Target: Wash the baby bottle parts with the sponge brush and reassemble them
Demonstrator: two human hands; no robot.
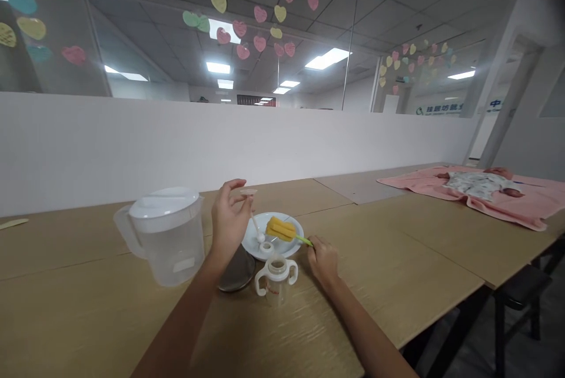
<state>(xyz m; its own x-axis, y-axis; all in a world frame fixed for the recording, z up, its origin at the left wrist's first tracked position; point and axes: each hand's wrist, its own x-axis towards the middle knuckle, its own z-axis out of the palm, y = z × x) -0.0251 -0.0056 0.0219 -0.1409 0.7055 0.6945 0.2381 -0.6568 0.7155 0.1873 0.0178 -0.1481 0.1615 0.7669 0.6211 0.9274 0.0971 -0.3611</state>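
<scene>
My left hand (232,213) pinches a pale straw with a weighted ball end (256,228), its disc-shaped top by my fingertips. The ball hangs over a white plate (296,222). My right hand (323,257) is closed round the green handle of a sponge bottle brush (281,229). Its yellow sponge head is above the plate, just right of the straw. A white ring-shaped cap (266,247) sits at the plate's near edge. In front of the plate, between my forearms, stands an uncapped two-handled baby bottle (276,284).
Left of my left arm stands a lidded clear pitcher (176,242). A dark round metal lid or dish (237,273) lies partly behind my left wrist. On the right, a baby doll (474,185) rests on a pink towel (424,179). A dark stool (523,292) stands beyond the table's edge.
</scene>
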